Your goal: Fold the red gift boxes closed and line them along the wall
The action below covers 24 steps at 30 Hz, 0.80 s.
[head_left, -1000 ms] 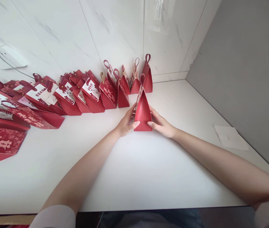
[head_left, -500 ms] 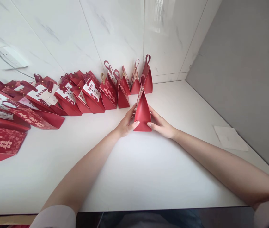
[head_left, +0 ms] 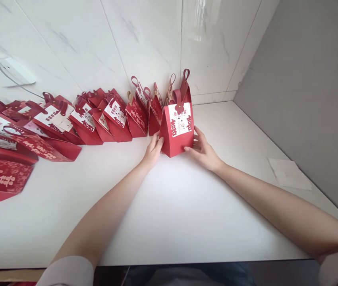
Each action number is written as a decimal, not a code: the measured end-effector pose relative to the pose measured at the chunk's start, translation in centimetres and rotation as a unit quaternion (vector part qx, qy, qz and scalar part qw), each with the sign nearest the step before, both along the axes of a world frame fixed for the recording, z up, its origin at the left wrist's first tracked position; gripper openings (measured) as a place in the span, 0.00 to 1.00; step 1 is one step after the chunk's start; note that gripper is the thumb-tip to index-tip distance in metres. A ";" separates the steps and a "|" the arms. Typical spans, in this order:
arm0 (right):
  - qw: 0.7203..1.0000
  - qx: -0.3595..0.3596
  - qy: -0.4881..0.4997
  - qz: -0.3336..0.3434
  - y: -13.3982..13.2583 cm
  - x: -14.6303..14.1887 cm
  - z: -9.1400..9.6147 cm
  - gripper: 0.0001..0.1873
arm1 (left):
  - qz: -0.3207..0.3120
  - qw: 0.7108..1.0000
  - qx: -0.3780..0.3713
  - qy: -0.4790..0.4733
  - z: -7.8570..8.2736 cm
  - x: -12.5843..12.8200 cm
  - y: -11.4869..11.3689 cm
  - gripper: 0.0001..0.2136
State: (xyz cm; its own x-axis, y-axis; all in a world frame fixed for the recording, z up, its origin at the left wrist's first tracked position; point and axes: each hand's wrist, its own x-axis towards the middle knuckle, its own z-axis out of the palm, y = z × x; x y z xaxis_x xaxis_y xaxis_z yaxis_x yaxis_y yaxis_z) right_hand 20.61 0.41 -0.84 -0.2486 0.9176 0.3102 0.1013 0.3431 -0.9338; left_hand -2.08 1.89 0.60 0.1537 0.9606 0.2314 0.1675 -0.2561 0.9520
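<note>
A red gift box (head_left: pixel 177 145) with a white printed label and a dark red strap loop on top stands upright on the white table (head_left: pixel 169 210). Its labelled face is turned mostly toward me. My left hand (head_left: pixel 153 151) grips the box's lower left edge, thumb in front, other fingers partly hidden. On the opposite side my right hand (head_left: pixel 206 153) holds the lower right edge, with the thumb at the front corner. Close behind the box are several similar boxes, such as a dark red one (head_left: pixel 187 89), partly covered by it.
Many more red boxes (head_left: pixel 115 115) crowd the left and back of the table along the tiled wall (head_left: pixel 151 39). A white paper sheet (head_left: pixel 289 173) lies at the right near a grey panel (head_left: pixel 308 87). A cable (head_left: pixel 14 81) hangs from the wall socket at left.
The held box has turned from showing its plain narrow side to showing its labelled face. It has also shifted slightly back, and my left hand has moved a little back and left.
</note>
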 end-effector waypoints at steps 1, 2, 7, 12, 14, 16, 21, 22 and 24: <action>1.000 -0.003 0.003 -0.015 0.1 0.0 -0.1 0.46 | 0.017 1.000 -0.013 -0.015 -0.2 0.0 0.3 0.30; 1.000 0.001 0.002 -0.025 0.2 -0.1 -0.2 0.43 | 0.022 0.999 -0.025 -0.027 -0.4 0.0 0.5 0.31; 0.999 0.021 0.012 -0.048 0.2 -0.2 -0.2 0.26 | -0.061 0.997 0.028 -0.031 -0.9 0.3 0.2 0.35; 0.998 -0.019 0.028 -0.050 -0.1 0.0 0.4 0.16 | -0.127 0.985 0.080 -0.084 -0.3 0.6 -0.6 0.37; 0.998 -0.008 0.020 -0.056 -0.3 0.0 0.7 0.15 | -0.122 0.986 0.060 -0.092 -0.1 0.7 -0.6 0.36; 0.997 0.017 0.020 -0.071 -0.5 -0.1 0.9 0.15 | -0.090 0.991 0.030 -0.092 -0.2 0.7 -0.5 0.32; 0.995 -0.040 0.092 -0.012 -0.6 -0.3 1.1 0.21 | -0.066 0.993 -0.006 -0.098 -0.5 0.3 -0.1 0.28; 0.994 -0.052 0.094 0.017 -0.6 -0.3 1.1 0.22 | -0.067 0.993 -0.010 -0.099 -0.5 0.3 0.0 0.28; 0.993 -0.061 0.083 0.061 -0.5 -0.2 1.1 0.21 | -0.068 0.992 -0.016 -0.104 -0.6 0.2 0.1 0.29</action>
